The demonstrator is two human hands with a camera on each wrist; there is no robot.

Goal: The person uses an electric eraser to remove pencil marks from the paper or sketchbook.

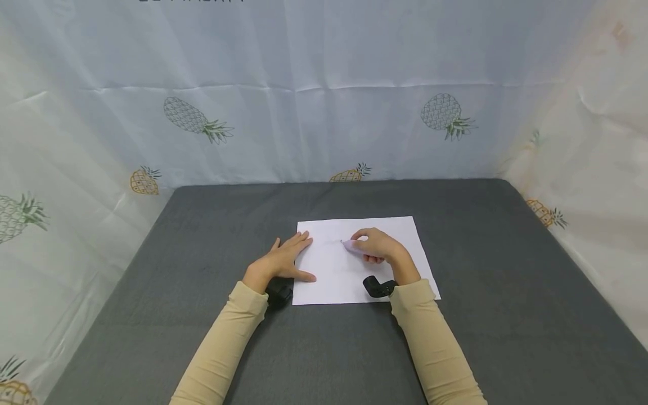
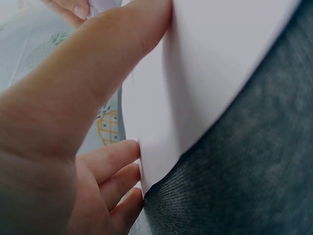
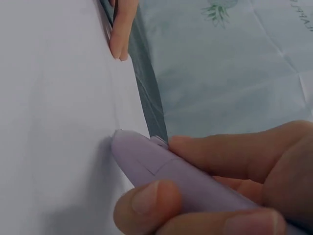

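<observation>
A white sheet of paper (image 1: 329, 287) lies on the dark grey table. My left hand (image 1: 284, 257) rests on its left edge, fingers spread and thumb extended, the thumb (image 2: 122, 34) pressing near the lower part of that edge. Over the middle of the sheet, my right hand (image 1: 379, 246) grips a lavender tapered tool (image 3: 151, 161) that looks like a utility knife, with a small raised slider by the fingertip. Its narrow end points left and down at the paper; whether the tip touches is hard to tell. No mark shows on the sheet.
The dark grey cloth-covered table (image 1: 202, 242) spreads around the paper. Behind it and at both sides hangs a pale curtain (image 1: 314, 129) printed with pineapples. A black wrist device (image 1: 378, 287) sits under the right wrist, another (image 1: 278, 293) under the left.
</observation>
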